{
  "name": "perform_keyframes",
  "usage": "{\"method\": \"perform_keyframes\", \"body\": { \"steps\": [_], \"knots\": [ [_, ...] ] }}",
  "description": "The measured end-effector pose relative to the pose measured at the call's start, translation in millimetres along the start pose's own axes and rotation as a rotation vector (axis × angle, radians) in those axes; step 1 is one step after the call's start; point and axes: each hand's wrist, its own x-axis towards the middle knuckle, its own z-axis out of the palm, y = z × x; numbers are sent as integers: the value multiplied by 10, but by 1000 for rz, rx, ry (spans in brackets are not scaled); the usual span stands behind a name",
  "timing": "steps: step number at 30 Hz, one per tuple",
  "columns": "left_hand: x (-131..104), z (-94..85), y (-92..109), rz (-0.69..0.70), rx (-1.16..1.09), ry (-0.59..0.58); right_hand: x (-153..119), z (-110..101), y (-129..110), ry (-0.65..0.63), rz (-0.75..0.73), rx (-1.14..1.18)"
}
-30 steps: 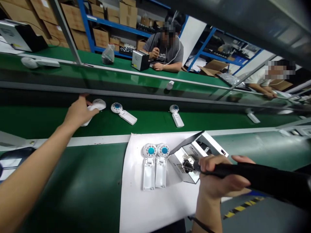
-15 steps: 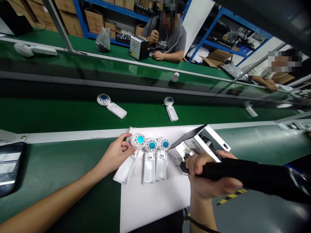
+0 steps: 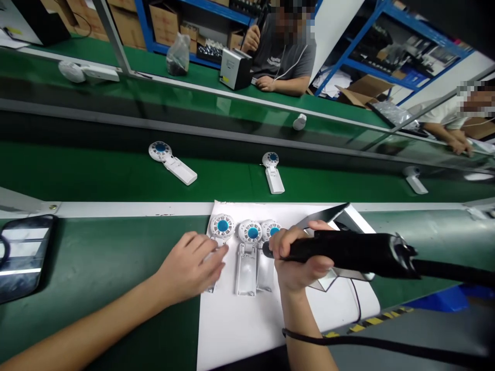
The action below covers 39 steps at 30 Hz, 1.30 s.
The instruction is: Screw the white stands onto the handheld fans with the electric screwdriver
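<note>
Right fingers (image 3: 286,240) around 1 screwdriver (image 3: 351,253)

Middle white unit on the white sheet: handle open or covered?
Open: the handle faces up with its hollow inside showing and no cover over it.

Left hand (image 3: 189,269) and right hand (image 3: 290,275) both bare on my feed, forearms uncovered too. Thin black cord (image 3: 317,340) crosses the right forearm; can't tell if it's worn.
</note>
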Motion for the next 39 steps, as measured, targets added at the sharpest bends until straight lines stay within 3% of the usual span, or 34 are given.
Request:
{"method": "perform_keyframes", "body": {
  "steps": [3,9,14,21,25,28,30,33,35,37,39],
  "knots": [
    [-78,-1,109,124,-132,-35,-21,-11,69,-5,32,3],
    [-178,142,193,242,-200,-194,-35,14,159,2,123,54],
    [-165,253,233,217,-315,-257,-67,45,220,8,144,45],
    [-149,309,337,183,-380,-244,-76,101,289,-9,161,27],
    [-131,300,376,217,-325,-277,-22,-5,51,-3,78,7],
    [-98,311,399,259,-295,-275,36,-284,-288,119,-223,-150],
    [-80,336,418,273,-308,-240,82,-513,-460,175,-323,-324],
    [-90,376,480,252,-337,-166,121,-779,-543,204,-268,-427],
    [-123,386,541,228,-328,-130,101,-841,-535,214,-220,-435],
    [-165,382,599,213,-296,-119,39,-781,-528,196,-168,-411],
    [-199,377,639,195,-283,-127,-43,-592,-520,156,-98,-322]
  ]
}}
